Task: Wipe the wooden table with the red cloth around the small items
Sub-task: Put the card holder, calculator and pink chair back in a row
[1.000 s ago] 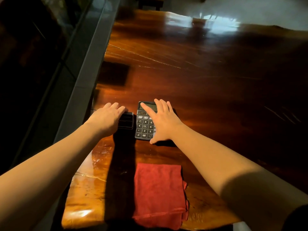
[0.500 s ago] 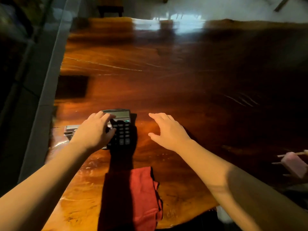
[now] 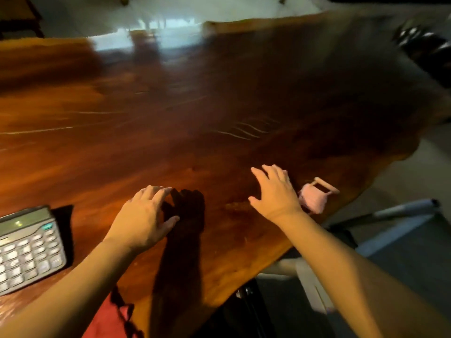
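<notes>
With the grey button calculator (image 3: 28, 250) now released at far left, both empty, open-fingered hands, left (image 3: 144, 220) and right (image 3: 274, 193), are being swung toward the small pink chair-shaped item (image 3: 314, 198), while the red cloth (image 3: 109, 320) is being left unused at the glossy wooden table (image 3: 219, 118)'s near edge.

A pale glossy floor (image 3: 219, 8) runs along the top of the frame, dark furniture legs (image 3: 22, 20) stand at upper left, and a grey chair frame (image 3: 390, 215) shows at lower right.

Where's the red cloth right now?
Head view, bottom left: the red cloth lies at the wooden table's near edge, under the left forearm, below the grey calculator.
</notes>
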Demonstrator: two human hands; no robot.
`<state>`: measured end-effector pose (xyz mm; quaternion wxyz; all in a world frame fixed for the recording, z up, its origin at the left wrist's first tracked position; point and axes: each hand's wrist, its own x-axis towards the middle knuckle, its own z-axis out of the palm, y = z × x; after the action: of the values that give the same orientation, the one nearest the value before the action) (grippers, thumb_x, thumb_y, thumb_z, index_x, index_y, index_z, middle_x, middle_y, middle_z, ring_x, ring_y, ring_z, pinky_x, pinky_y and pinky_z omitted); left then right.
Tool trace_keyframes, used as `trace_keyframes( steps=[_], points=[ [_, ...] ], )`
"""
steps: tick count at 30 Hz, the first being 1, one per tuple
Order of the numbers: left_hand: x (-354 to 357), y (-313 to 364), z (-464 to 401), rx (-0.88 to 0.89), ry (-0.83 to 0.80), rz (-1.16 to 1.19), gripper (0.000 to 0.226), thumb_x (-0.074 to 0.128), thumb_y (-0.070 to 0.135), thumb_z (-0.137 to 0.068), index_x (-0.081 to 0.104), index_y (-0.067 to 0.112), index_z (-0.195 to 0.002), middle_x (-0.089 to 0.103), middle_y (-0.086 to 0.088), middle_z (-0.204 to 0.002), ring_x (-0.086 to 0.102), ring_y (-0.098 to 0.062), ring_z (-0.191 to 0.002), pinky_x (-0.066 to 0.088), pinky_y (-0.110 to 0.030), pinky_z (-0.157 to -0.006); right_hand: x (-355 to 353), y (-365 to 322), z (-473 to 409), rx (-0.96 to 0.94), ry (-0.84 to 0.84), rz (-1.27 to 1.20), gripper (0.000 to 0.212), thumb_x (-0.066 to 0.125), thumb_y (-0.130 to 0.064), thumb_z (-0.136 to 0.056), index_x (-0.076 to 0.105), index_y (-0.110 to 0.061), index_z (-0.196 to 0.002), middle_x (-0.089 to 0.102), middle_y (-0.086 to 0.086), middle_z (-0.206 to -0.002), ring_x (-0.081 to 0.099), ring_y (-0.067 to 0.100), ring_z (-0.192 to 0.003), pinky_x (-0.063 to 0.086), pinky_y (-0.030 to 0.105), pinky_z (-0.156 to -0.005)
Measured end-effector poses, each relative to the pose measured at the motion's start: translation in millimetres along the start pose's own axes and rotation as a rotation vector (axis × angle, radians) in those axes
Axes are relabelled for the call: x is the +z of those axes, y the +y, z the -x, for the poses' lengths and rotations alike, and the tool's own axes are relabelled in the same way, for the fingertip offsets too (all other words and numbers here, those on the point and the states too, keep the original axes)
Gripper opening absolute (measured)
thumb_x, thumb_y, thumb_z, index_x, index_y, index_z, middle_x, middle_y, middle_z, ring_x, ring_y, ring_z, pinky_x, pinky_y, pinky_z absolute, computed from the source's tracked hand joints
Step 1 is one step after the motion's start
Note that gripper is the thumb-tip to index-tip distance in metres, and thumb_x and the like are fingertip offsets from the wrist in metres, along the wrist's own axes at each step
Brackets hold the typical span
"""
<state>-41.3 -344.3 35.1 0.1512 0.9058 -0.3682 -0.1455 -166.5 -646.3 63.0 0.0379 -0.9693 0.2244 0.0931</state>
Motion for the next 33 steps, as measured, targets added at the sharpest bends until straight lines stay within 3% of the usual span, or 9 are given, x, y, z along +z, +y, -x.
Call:
trace_keyframes(
  steps=[3,6,13,21,28,33],
  points=[
    [10.2,36.4,-23.2,0.031,-0.046,0.000,0.080,0.065,0.057,-0.087,0.034,0.023,-0.152,0.044,-0.004,-0.150,0.041,-0.029,-0.139,0.045,-0.045,-0.109,-5.3,57.7,5.3,0.183,0.020,0.077,0.091,0.070,-0.049,-0.085,0.017,-0.031,-0.157,0.013,0.013,-0.167,0.005,0.034,-0.154,0.009,0.054,-0.124],
    [18.7,56.8,-35.5,0.022,-0.105,0.001,0.083,0.062,0.058,-0.090,0.025,0.025,-0.156,0.037,-0.003,-0.157,0.031,-0.027,-0.147,0.039,-0.043,-0.115,-7.0,95.9,16.6,0.315,0.048,0.059,0.107,0.074,-0.055,-0.080,0.007,-0.029,-0.159,0.007,0.016,-0.167,0.003,0.036,-0.154,0.011,0.056,-0.123],
    [37.4,80.5,-52.4,-0.001,-0.198,-0.011,0.089,0.058,0.063,-0.089,0.015,0.027,-0.159,0.028,-0.002,-0.163,0.020,-0.028,-0.152,0.031,-0.046,-0.120,10.3,133.8,30.6,0.321,-0.034,0.066,0.127,0.083,-0.055,-0.072,-0.004,-0.025,-0.159,0.011,0.017,-0.166,0.008,0.038,-0.153,0.020,0.054,-0.122],
    [47.5,77.2,-45.4,-0.033,-0.206,-0.015,0.086,0.058,0.063,-0.090,0.019,0.029,-0.158,0.026,-0.002,-0.164,0.018,-0.029,-0.153,0.029,-0.048,-0.120,25.8,134.0,27.3,0.306,0.021,0.185,0.120,0.086,-0.027,-0.072,0.003,-0.023,-0.158,0.024,0.018,-0.155,0.023,0.037,-0.143,0.038,0.049,-0.113],
    [39.7,47.7,-16.0,-0.088,-0.156,0.043,0.081,0.058,0.059,-0.091,0.024,0.027,-0.157,0.029,-0.003,-0.163,0.021,-0.029,-0.151,0.033,-0.046,-0.119,24.6,101.6,21.4,0.234,0.050,0.140,0.120,0.088,-0.023,-0.070,0.007,-0.022,-0.158,0.026,0.013,-0.153,0.028,0.033,-0.137,0.042,0.044,-0.109],
    [28.6,13.5,21.5,-0.161,-0.093,0.151,0.077,0.063,0.053,-0.091,0.031,0.023,-0.154,0.036,-0.004,-0.157,0.032,-0.026,-0.145,0.036,-0.040,-0.116,21.4,31.3,9.0,0.067,0.080,0.125,0.117,0.089,-0.028,-0.069,0.013,-0.022,-0.158,0.034,0.011,-0.150,0.033,0.032,-0.140,0.045,0.044,-0.108]
  ],
)
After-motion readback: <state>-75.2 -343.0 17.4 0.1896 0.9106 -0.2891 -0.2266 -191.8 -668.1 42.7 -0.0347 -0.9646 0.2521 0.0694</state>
